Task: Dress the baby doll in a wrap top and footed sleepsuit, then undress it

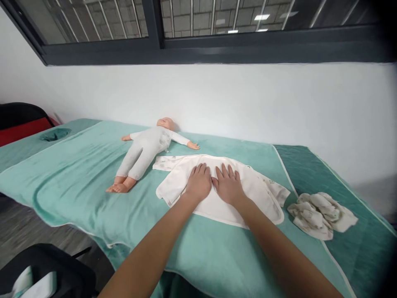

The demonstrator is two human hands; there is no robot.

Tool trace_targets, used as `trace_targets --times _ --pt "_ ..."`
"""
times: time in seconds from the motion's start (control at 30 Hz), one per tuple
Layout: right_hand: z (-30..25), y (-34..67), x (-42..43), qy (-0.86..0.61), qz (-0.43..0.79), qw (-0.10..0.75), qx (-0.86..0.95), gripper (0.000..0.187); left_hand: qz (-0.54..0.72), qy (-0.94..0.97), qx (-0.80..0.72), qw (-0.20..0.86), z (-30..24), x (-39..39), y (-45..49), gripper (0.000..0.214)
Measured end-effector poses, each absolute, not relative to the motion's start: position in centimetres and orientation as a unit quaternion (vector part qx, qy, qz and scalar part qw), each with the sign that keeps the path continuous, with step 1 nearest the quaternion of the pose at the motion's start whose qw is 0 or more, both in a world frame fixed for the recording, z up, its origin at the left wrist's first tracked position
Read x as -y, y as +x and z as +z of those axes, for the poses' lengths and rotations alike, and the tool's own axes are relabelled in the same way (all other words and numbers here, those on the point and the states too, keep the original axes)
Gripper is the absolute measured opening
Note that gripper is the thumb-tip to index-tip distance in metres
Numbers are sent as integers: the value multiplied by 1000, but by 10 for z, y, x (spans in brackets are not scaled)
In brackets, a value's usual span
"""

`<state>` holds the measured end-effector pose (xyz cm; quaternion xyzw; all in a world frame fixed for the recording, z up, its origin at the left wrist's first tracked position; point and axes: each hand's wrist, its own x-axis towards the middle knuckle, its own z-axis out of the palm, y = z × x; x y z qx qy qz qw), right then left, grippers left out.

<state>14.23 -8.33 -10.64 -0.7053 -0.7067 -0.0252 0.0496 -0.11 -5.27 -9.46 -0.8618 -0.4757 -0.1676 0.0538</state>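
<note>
A white baby garment [263, 194] lies spread flat on the teal towel-covered bed [77, 182]. My left hand [199, 182] and my right hand [228, 185] rest side by side on the garment's middle, palms down, fingers stretched out flat. Neither hand holds anything. A baby doll [145, 149] in a pale grey bodysuit lies on its back to the left of the garment, arms out, head near the wall.
A crumpled white cloth [321, 213] lies on the bed to the right of the garment. A white wall runs behind the bed under a dark window frame. A black chair or bag [49, 269] sits at the lower left on the floor.
</note>
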Motion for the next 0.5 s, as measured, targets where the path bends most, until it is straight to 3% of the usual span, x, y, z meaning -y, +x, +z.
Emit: trace_targets --times 0.33,0.5 --pt "-110 125 199 -664 -74 101 737 58 -215 -868 449 7 -99 176 -48 40" --pt "-122 118 246 -643 -90 132 749 58 -239 -893 378 -55 -83 194 -102 34"
